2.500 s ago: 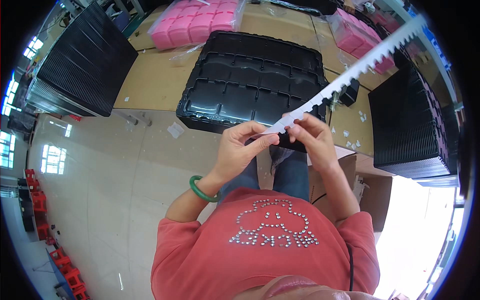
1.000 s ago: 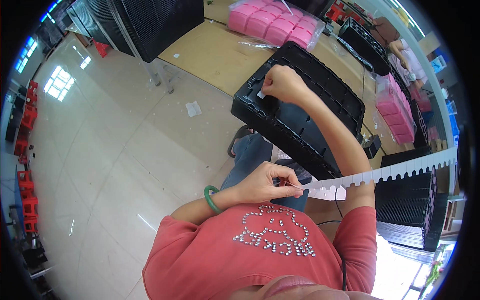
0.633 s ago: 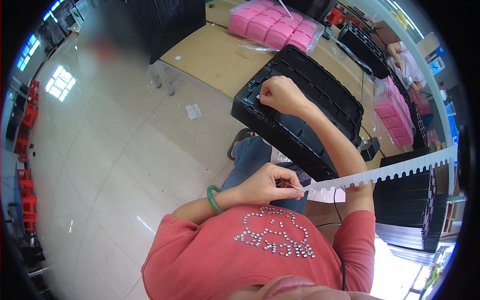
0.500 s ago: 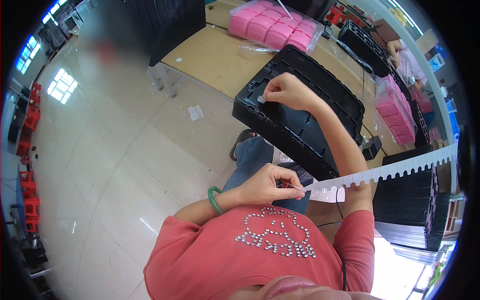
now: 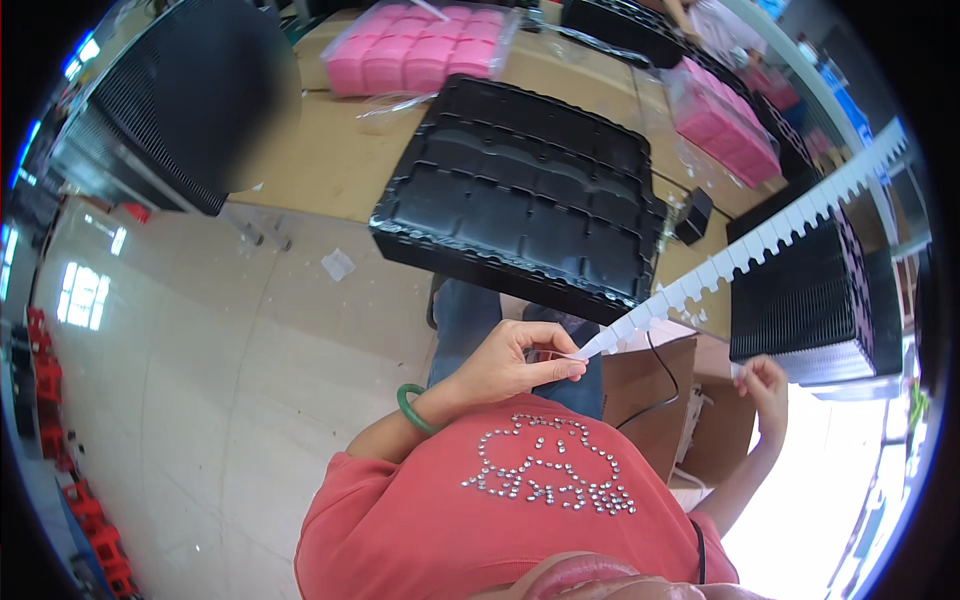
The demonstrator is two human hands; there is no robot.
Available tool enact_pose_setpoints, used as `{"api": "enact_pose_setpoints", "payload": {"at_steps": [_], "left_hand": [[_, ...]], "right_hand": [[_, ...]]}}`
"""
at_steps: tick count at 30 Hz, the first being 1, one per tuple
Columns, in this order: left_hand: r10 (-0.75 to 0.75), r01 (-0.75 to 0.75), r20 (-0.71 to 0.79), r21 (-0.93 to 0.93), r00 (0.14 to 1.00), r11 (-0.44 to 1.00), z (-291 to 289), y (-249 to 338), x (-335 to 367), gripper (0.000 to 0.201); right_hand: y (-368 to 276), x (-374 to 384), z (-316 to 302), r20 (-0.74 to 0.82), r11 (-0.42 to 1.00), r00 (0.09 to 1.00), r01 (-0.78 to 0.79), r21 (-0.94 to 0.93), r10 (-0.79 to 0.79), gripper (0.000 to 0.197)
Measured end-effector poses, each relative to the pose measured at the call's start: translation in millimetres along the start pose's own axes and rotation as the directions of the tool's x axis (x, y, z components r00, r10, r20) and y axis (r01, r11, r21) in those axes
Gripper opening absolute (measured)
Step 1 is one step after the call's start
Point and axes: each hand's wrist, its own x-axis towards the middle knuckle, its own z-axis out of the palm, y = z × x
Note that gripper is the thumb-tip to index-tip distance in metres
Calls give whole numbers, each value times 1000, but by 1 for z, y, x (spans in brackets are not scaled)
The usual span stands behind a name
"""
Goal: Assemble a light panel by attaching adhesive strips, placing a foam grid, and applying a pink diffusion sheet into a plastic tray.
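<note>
My left hand [image 5: 535, 358], with a green bangle on its wrist, pinches the lower end of a long white paper strip [image 5: 690, 287]. Rounded notches run along the strip, which stretches taut up to the right. At the right, my right hand [image 5: 763, 392] has thumb and fingers closed at the lower edge of a stack of black trays [image 5: 795, 300]. A small white tab [image 5: 738, 370] shows at its fingertips, too small to make out well. A black molded plastic tray [image 5: 520, 190] lies in front of me, its near edge over my legs, touched by neither hand.
Pink packs in clear film [image 5: 415, 50] lie on the tan table [image 5: 330, 160] beyond the tray. More pink packs [image 5: 725, 125] sit farther right. A small black box [image 5: 692, 215] stands beside the tray. Below the strip are a cardboard box [image 5: 650, 385] and a black cable [image 5: 672, 385].
My right hand has left the black tray and swung down to the right beside the tray stack. My left hand keeps its pinch on the strip. The view has turned to the right.
</note>
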Motion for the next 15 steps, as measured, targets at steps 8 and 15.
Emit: {"api": "enact_pose_setpoints", "payload": {"at_steps": [8,15], "left_hand": [[-86,-280,600,490,796,825,38,29,52,108],[537,-463,230,813,812,353,-51,137,159,21]], "right_hand": [[165,-65,-24,-708,711,684,-408,-573,-177,20],[19,-9,44,-630,860,630,125,-495,-454,12]]}}
